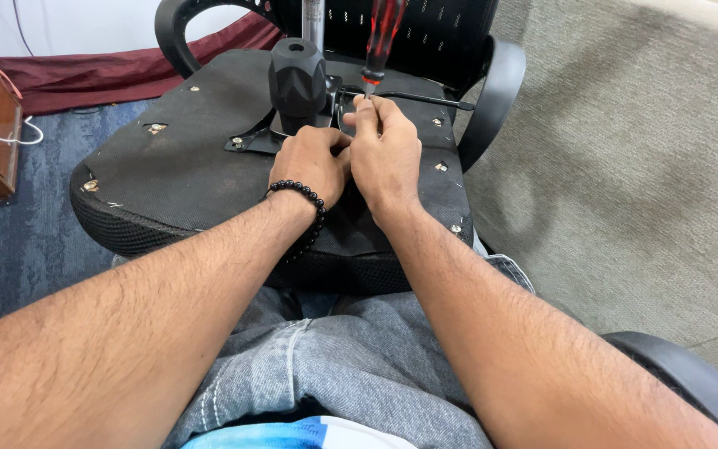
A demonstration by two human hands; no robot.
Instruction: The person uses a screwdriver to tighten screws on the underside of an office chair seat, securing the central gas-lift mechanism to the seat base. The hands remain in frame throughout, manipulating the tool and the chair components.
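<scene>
Evidently, from the head view, the right hand (386, 154) pinched the shaft of one red-handled screwdriver (382, 37), standing upright on the mechanism plate (253, 140) of the upturned chair seat (176, 175). The left hand (313, 162), curled shut, pressed against the plate beside it. Keeping the tip square and bearing straight down seemed wise. One black knob (297, 75), two armrests and one bead bracelet (305, 199) showed.

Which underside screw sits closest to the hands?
The screw just right of the right hand, on the seat underside. The others lie along the far and left edges.
</scene>
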